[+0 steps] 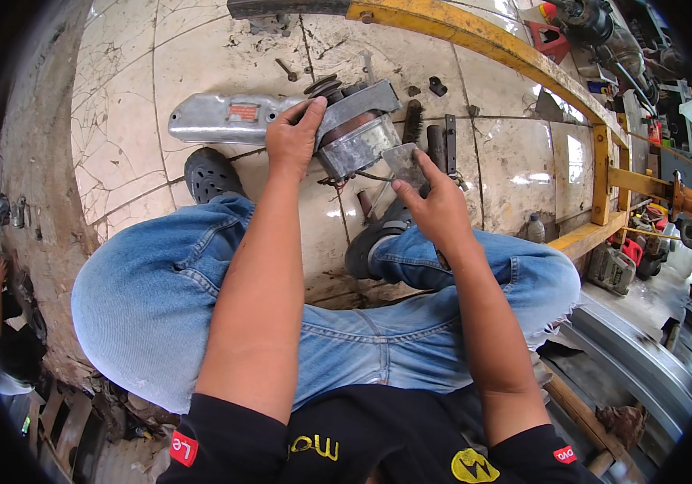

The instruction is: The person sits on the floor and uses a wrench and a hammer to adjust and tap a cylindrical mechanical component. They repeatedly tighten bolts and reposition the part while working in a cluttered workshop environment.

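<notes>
I saw a dull grey motor part [366,147] with a reddish-brown band [351,129] and dark pulley [323,86], over the tiled floor [217,52]. The left grip [293,133] was curled around its side; the right grip [426,189] pinched a thin grey plate [404,164].

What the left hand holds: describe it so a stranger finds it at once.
Start at the yellow frame; below it, the left hand holds a blocky machine. Unlike the silver cover beside it, this has a dark pulley and brownish band.
</notes>
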{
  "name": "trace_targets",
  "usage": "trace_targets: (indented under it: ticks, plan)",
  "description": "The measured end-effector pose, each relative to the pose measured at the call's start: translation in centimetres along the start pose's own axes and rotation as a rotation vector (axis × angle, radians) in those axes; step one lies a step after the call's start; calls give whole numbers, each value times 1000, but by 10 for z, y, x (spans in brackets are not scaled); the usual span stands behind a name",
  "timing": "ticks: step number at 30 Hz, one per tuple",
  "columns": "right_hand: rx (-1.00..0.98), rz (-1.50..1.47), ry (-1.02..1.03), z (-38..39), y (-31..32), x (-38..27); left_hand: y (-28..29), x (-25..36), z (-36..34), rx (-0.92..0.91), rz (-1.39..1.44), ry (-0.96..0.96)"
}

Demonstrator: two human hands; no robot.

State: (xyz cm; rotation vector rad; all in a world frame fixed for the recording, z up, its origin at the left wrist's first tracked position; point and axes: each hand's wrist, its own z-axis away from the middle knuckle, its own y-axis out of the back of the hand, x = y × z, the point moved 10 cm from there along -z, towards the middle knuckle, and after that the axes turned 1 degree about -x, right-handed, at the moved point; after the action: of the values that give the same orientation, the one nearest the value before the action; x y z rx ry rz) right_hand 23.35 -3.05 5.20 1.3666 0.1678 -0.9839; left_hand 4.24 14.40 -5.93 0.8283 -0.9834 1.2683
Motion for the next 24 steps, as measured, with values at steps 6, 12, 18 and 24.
trace_targets:
  ticks: [6, 12, 18, 24]
  plan:
    - [5, 35, 32, -2, -6, -8, 6, 14, 1, 66, -271, -88]
    - [-47, 121, 54, 0, -17, -24, 11, 26, 4, 223, -460, -180]
    - [-36, 182, 44, -8, -18, -39, 14, 23, 11, 258, -559, -68]
    - [-19, 222, 51, -15, -17, -48, 14, 26, 12, 285, -586, -58]
